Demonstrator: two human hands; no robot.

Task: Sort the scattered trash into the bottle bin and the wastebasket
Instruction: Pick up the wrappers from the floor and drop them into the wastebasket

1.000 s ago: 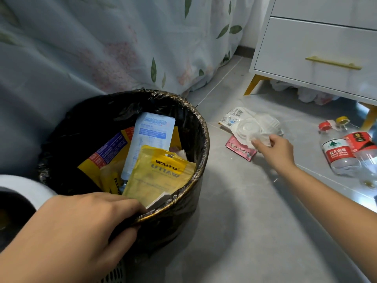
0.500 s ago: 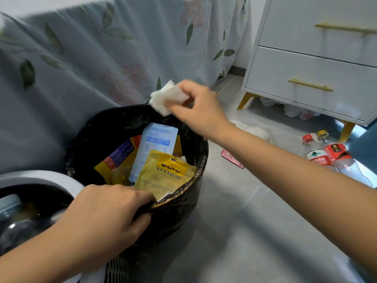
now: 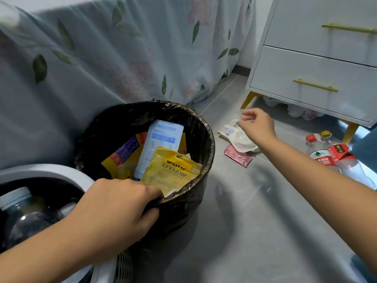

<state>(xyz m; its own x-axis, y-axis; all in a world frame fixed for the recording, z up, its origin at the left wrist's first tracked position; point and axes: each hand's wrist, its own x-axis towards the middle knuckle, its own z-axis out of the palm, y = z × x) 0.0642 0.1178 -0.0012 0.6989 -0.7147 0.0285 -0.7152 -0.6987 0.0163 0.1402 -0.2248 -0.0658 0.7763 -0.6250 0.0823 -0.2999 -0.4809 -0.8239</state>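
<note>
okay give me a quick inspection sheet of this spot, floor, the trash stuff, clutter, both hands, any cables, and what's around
Surface: grey tiled floor, bare in the foreground.
Job's things: wastebasket with black liner, holding packets including a yellow pouch; bottle bin at lower left, bottles inside.
Clutter: white wrappers and a pink packet on the floor; two plastic bottles lying further right.
Grippers: left hand grips the wastebasket rim; right hand open and empty above the wrappers.
Cables: nothing seen.
Surroundings: leaf-print cloth behind the wastebasket; white drawer unit with gold handles, something crumpled beneath it.
</note>
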